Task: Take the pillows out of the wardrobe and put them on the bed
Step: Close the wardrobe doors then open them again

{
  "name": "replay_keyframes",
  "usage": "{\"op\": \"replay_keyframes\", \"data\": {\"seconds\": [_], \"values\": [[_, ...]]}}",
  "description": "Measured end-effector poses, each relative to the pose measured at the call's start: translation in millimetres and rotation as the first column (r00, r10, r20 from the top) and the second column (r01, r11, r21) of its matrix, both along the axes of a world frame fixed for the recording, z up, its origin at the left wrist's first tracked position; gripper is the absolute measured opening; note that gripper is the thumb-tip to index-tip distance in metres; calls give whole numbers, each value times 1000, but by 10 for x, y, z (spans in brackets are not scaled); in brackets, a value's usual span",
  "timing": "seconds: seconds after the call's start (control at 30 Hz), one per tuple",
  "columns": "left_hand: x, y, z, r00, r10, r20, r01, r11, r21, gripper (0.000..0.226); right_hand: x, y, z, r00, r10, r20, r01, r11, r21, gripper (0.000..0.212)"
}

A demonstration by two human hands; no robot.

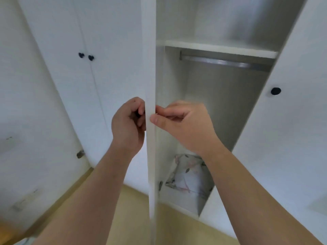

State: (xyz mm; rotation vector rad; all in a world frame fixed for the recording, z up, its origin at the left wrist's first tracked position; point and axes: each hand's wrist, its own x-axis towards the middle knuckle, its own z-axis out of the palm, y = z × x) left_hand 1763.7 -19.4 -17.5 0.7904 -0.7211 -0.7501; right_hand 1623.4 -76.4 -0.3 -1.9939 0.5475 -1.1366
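The white wardrobe's left door stands open, edge-on toward me. My left hand is closed around the dark knob on its outer face. My right hand pinches the door's edge from the inner side, thumb on the edge. Inside the open compartment, a pillow in a white cover with a floral print stands on the wardrobe floor, low down, partly hidden behind my right forearm. The bed is not in view.
The right wardrobe door with a dark knob is swung open at the right. A shelf and a metal hanging rail cross the top of the compartment. Closed doors with two dark knobs are at left. Wooden floor lies below.
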Motion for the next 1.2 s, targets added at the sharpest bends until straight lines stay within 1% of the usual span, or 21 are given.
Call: {"op": "replay_keyframes", "data": {"seconds": [0.03, 0.1, 0.17, 0.2, 0.27, 0.33, 0.4, 0.53, 0.6, 0.67, 0.7, 0.77, 0.8, 0.83, 0.87, 0.93, 0.97, 1.03, 1.07, 1.13, 1.2], "values": [[116, 60, -6, 997, 31, -76, -29, 999, 23, 31, 155, 56, -12, 999, -30, -22, 28, 996, -84, 14], [335, 176, 22, 987, 69, -147, -60, 996, 64, 24, 427, 147, -24, 998, -43, -51, 33, 983, -182, 16], [528, 272, 68, 983, 108, -146, -92, 989, 116, 51, 646, 196, -27, 997, -26, -79, 4, 965, -263, 17], [605, 311, 92, 982, 116, -151, -98, 988, 117, 54, 737, 209, -29, 995, -27, -91, -2, 951, -308, 17], [725, 364, 122, 984, 116, -137, -101, 988, 114, 47, 898, 225, -21, 994, -26, -103, -13, 931, -366, 17], [863, 384, 102, 982, 143, -124, -125, 982, 142, 41, 1024, 234, -4, 994, -2, -109, -37, 936, -351, 17], [978, 405, 70, 969, 197, -149, -170, 970, 175, 36, 1128, 232, 0, 993, 26, -114, -63, 940, -335, 18], [1151, 452, -68, 938, 283, -199, -248, 951, 184, 24, 1331, 264, -22, 989, 38, -140, -91, 914, -395, 21], [1151, 489, -99, 915, 334, -225, -299, 938, 178, 25, 1420, 264, -27, 985, 45, -164, -108, 912, -395, 21], [1093, 519, -130, 861, 443, -251, -407, 895, 182, 33, 1458, 250, -12, 979, 97, -177, -153, 930, -333, 22], [1043, 533, -164, 815, 541, -206, -515, 841, 168, 36, 1446, 244, -3, 973, 146, -180, -192, 944, -268, 24], [842, 547, -247, 654, 757, 2, -755, 652, 75, 40, 1350, 193, -13, 957, 237, -168, -259, 959, -118, 29], [701, 522, -297, 584, 802, 121, -807, 590, -18, 39, 1270, 137, -41, 957, 250, -143, -260, 964, -51, 31], [562, 492, -346, 542, 808, 231, -808, 576, -124, 37, 1192, 69, -76, 965, 239, -108, -238, 971, 21, 31], [415, 430, -390, 518, 792, 323, -778, 593, -207, 35, 1087, -19, -115, 978, 200, -64, -192, 976, 104, 30], [167, 253, -436, 495, 731, 469, -703, 655, -278, 34, 857, -224, -199, 998, 66, 0, -64, 964, 259, 27], [53, 140, -439, 489, 693, 530, -660, 691, -295, 34, 720, -332, -234, 1000, -11, 8, 8, 954, 300, 25], [-175, -97, -405, 448, 640, 624, -597, 734, -324, 35, 413, -540, -293, 988, -156, -6, 150, 938, 313, 23], [-296, -230, -380, 463, 595, 657, -555, 772, -309, 36, 234, -628, -307, 975, -222, -17, 216, 925, 313, 22], [-518, -549, -359, 562, 411, 718, -455, 878, -146, 39, -117, -808, -348, 941, -337, -42, 332, 886, 325, 23], [-676, -914, -383, 661, 109, 743, -331, 930, 158, 38, -438, -977, -365, 892, -448, -57, 440, 834, 332, 23]]}}
